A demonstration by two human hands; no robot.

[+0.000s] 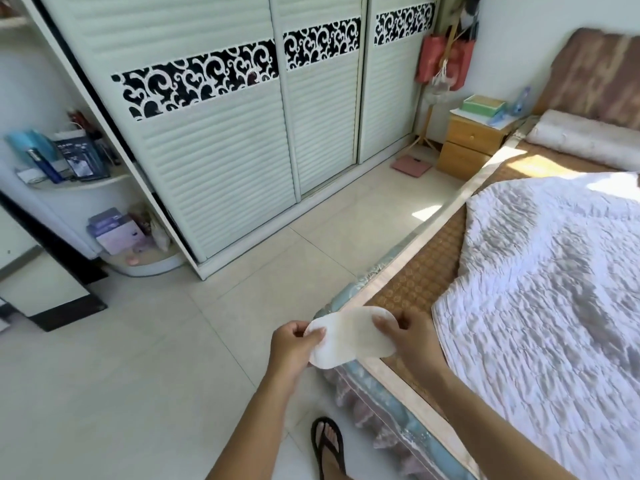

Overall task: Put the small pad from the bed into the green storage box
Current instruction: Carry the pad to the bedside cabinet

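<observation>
I hold a small white oval pad (349, 337) flat between both hands, just off the near edge of the bed (415, 271). My left hand (294, 344) pinches its left end. My right hand (408, 336) grips its right end, thumb on top. The green storage box (483, 106) sits on a wooden nightstand (471, 143) at the far end of the room, beside the bed's head. Both forearms reach in from the bottom of the view.
A white quilt (554, 289) covers the bed over a woven mat, with a pillow (585, 136) by the headboard. A sliding-door wardrobe (242, 133) lines the left wall, with open corner shelves (69, 168). A pink scale (411, 165) lies on the tiled floor near the nightstand.
</observation>
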